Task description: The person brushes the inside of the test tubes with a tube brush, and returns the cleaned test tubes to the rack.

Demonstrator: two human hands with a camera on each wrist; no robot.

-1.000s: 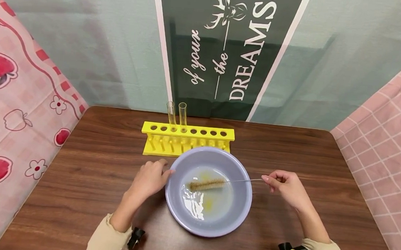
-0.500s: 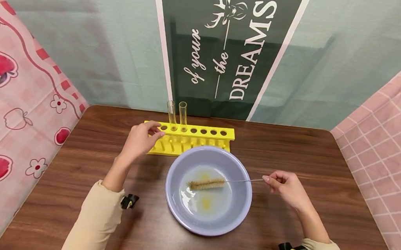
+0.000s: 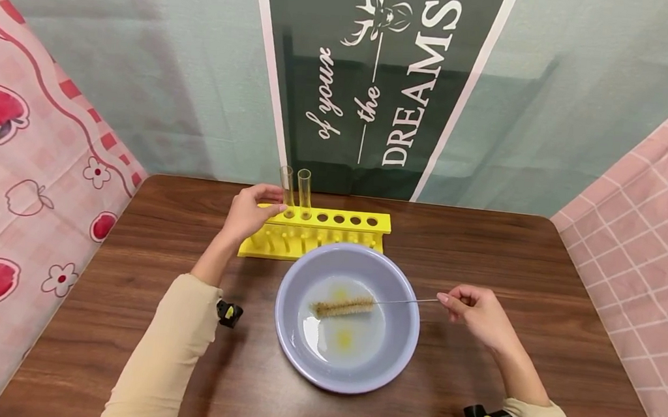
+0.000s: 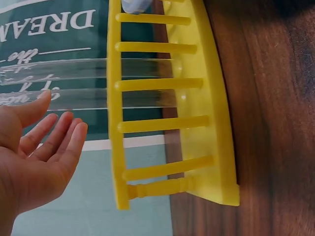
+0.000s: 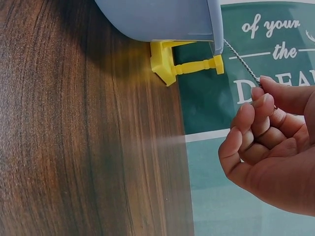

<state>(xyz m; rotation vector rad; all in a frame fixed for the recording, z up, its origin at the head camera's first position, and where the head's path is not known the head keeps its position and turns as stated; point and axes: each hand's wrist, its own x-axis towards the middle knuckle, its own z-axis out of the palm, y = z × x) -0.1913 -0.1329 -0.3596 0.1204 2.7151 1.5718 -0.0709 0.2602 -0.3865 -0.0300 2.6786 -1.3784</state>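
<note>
Two clear glass test tubes stand in a yellow test tube rack (image 3: 330, 221). My left hand (image 3: 249, 215) is at the rack's left end, thumb and fingers spread right beside the left test tube (image 3: 286, 188). In the left wrist view, the thumb tip overlaps the nearer tube (image 4: 74, 100) while the other fingers are loosely bent. The second test tube (image 3: 304, 190) stands just to its right. My right hand (image 3: 477, 315) pinches the thin twisted wire handle (image 5: 241, 59) of a test tube brush. The brush's tan bristles (image 3: 342, 307) lie in a lavender basin (image 3: 289, 326).
The basin holds shallow water with yellowish patches and stands in front of the rack, overlapping its base in the head view. Beneath everything is a brown wood-grain table (image 3: 461, 245). Printed cloth (image 3: 202, 93) hangs behind, with pink patterned cloths at both sides.
My left hand has left the basin's rim and moved up and over to the left test tube, which has shifted very slightly. My right hand and the brush stay put.
</note>
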